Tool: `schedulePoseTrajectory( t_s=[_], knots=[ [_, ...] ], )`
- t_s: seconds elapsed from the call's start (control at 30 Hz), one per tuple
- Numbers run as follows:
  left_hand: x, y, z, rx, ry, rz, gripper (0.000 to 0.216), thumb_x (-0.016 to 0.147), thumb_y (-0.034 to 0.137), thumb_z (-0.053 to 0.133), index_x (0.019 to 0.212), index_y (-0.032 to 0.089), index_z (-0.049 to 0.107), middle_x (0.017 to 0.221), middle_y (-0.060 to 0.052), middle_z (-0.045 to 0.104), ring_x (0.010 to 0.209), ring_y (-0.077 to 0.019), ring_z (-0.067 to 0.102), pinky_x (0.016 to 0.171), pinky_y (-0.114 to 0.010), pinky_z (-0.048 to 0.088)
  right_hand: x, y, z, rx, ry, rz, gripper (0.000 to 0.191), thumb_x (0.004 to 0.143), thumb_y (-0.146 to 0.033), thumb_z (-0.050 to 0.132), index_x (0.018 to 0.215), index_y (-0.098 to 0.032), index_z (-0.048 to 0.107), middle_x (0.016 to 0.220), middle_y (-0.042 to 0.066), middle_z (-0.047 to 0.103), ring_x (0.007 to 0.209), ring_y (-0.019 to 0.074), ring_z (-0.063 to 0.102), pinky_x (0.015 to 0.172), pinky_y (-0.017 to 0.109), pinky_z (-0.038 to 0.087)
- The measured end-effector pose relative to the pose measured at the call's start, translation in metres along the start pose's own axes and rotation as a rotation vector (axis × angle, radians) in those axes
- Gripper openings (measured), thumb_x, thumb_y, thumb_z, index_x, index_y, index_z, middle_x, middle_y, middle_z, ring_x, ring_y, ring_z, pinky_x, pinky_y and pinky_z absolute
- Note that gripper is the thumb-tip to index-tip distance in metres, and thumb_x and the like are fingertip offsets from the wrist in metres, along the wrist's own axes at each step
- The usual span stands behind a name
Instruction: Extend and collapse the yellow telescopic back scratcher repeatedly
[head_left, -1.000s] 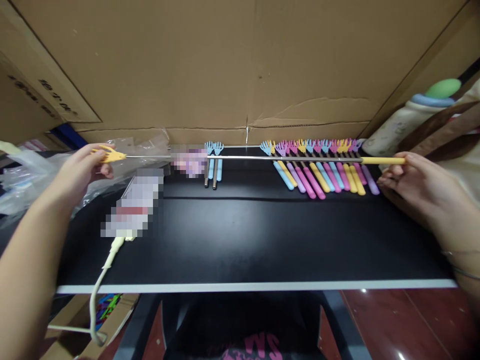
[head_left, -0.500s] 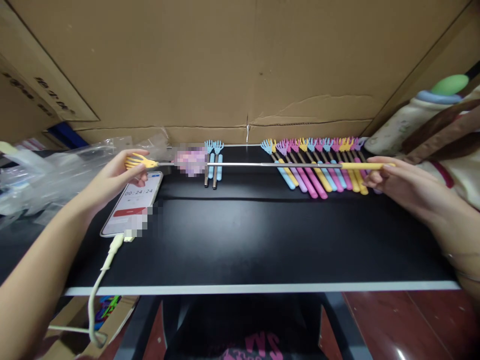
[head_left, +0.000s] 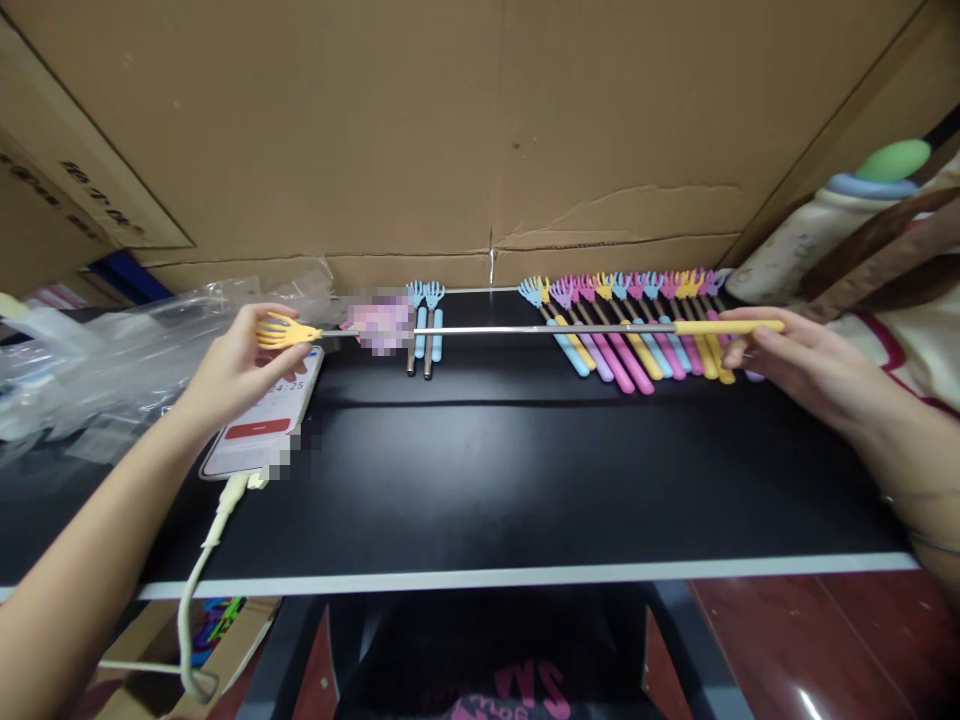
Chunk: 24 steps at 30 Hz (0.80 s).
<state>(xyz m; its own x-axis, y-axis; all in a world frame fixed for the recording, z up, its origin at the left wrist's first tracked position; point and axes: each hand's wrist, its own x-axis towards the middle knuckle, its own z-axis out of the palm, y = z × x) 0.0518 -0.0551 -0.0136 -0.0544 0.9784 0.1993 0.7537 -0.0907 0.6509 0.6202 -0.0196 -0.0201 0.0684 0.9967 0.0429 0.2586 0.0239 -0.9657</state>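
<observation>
The person's left hand [head_left: 251, 360], at nine o'clock, holds the yellow claw end of a backscratcher [head_left: 517, 330]; the right hand [head_left: 806, 365], at three, grips its yellow handle [head_left: 716, 327]. The extended rod [head_left: 465, 331] runs almost level over a black table [head_left: 480, 490]. Blue-clawed backscratchers [head_left: 437, 335] lie towards ten, a multicoloured row [head_left: 618, 363] near three, and a phone [head_left: 238, 450] between eight and nine. Cardboard [head_left: 450, 130] stands at twelve.

Soft glare on black tabletop [head_left: 480, 490], glint on red floor [head_left: 817, 640], pixelation left of centre, edges stretched
</observation>
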Motion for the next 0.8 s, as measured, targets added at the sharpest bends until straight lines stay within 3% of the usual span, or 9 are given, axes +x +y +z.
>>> schedulePoseTrajectory(
  t_s=[0.13,0.27,0.5,0.8],
  knots=[
    [-0.006,0.011,0.009,0.040,-0.100,0.052,0.046,0.089,0.043,0.054,0.125,0.018,0.038,0.082,0.000,0.062,0.072,-0.0144,0.060,0.076,-0.027,0.049,0.000,0.001,0.006,-0.107,-0.095,-0.013,0.037,0.076,-0.050,0.072,0.096,-0.020,0.065,0.073,0.008,0.064,0.072,0.0180,0.059,0.075,0.036,0.043],
    [-0.013,0.025,0.016,0.097,-0.185,0.136,0.042,0.092,0.046,0.042,0.124,0.018,0.040,0.067,0.005,0.057,0.063,-0.0140,0.055,0.069,-0.024,0.043,-0.001,0.002,0.011,-0.254,-0.208,-0.036,0.057,0.066,-0.069,0.071,0.091,-0.018,0.065,0.061,0.007,0.061,0.059,0.0172,0.054,0.059,0.034,0.038],
    [-0.014,0.029,0.017,0.162,-0.223,0.131,0.052,0.087,0.055,0.040,0.123,0.018,0.040,0.066,0.004,0.059,0.061,-0.0166,0.054,0.062,-0.024,0.040,-0.007,-0.002,0.016,-0.306,-0.187,-0.121,0.060,0.070,-0.073,0.065,0.095,-0.018,0.065,0.053,0.001,0.053,0.051,0.0135,0.046,0.053,0.031,0.032],
    [-0.008,0.014,0.012,0.058,-0.268,0.222,0.051,0.092,0.052,0.044,0.130,0.018,0.039,0.086,-0.002,0.066,0.082,-0.0190,0.063,0.080,-0.028,0.047,-0.006,-0.004,0.021,-0.337,-0.228,-0.131,0.061,0.069,-0.073,0.065,0.097,-0.019,0.063,0.061,0.002,0.058,0.058,0.0149,0.050,0.060,0.031,0.042]
  ],
)
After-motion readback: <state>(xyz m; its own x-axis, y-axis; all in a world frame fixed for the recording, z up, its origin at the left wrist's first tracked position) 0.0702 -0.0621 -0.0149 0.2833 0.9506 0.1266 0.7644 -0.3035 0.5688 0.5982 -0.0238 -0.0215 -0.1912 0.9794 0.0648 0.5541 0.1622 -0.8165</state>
